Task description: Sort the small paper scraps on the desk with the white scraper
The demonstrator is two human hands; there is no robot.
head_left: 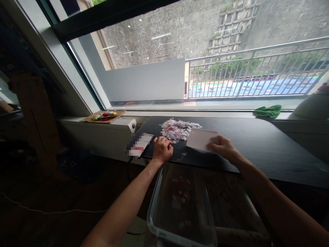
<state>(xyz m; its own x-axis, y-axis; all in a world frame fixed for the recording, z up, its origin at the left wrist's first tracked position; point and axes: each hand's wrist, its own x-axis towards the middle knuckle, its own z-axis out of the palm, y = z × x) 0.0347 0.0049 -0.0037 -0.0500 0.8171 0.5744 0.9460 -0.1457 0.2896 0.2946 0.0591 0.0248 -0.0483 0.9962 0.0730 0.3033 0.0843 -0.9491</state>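
Note:
A heap of small white and pinkish paper scraps [177,129] lies on the black tabletop [246,137]. My right hand [223,147] grips a flat white plastic scraper [199,138] by its right end; the scraper stands on edge at the heap's right side. At the heap's front left, my left hand [163,150] is curled closed near the table's front edge, and nothing shows in its fingers. Below that edge sits a clear plastic bin [151,219] with some paper pieces [183,195] at its bottom.
Left of my left hand, a phone [141,144] lies at the table's corner. A radiator [100,133] adjoins the table, with cardboard and colourful items [105,116] on top. On the window sill rests a green cloth [267,111]. A white cable [51,212] crosses the dark floor.

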